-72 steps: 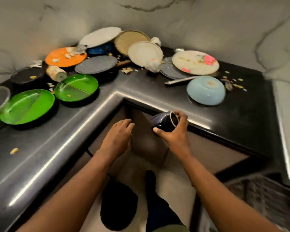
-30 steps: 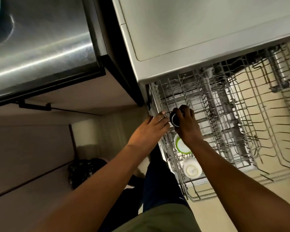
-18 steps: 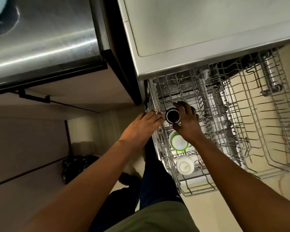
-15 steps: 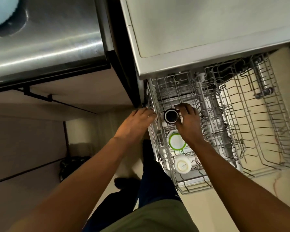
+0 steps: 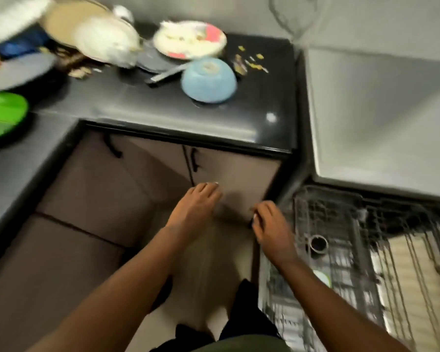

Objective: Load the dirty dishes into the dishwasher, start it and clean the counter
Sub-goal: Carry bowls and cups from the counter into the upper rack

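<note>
Now my left hand [image 5: 196,209] and right hand [image 5: 272,229] hang relaxed and empty at centre frame. Half a second ago the right one gripped the dark cup [image 5: 318,243]; it sits in the dishwasher rack [image 5: 346,250], lower right. Upper-left, the stacked plates [image 5: 107,39] could slide if I grab carelessly.

- One overturned light-blue round bowl [image 5: 208,81] on the black counter [image 5: 163,107].
- One dark cup [image 5: 318,243] in the wire dishwasher rack [image 5: 341,262] right of the counter.
- One green plate [image 5: 0,115] on the counter's left.
- Two bare hands below the counter: left hand [image 5: 194,208], right hand [image 5: 272,229].
</note>
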Tool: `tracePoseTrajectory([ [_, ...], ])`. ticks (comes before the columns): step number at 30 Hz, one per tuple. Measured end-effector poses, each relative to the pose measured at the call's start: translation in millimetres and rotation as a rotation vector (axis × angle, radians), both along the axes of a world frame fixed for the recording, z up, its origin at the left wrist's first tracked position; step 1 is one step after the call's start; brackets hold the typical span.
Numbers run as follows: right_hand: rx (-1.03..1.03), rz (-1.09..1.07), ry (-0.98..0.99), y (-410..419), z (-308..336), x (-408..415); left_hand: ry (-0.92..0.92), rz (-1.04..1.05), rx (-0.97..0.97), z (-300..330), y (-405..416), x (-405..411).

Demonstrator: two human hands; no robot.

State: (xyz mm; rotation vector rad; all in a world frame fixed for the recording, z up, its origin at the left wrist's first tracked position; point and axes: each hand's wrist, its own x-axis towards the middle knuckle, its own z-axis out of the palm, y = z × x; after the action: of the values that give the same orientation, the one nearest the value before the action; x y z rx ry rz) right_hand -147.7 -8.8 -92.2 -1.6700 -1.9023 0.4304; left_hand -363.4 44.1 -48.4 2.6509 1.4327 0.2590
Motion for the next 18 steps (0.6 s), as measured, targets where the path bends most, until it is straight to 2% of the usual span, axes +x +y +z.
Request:
tracePoseTrajectory([
  [8, 0.173, 0.374, 0.139, 47.8, 49.1, -178.9, -0.123, 0.571, 0.168, 58.5, -25.6, -210.4],
  [13, 0.241, 0.571, 0.120, 80.1, 75.3, -258.8, -0.126, 0.811, 0.223, 77.8, -39.6, -304.5],
  [18, 0.257, 0.681, 0.144, 129.3, 92.7, -332.6, -0.102, 0.959, 0.277, 92.6, -27.9, -364.7],
])
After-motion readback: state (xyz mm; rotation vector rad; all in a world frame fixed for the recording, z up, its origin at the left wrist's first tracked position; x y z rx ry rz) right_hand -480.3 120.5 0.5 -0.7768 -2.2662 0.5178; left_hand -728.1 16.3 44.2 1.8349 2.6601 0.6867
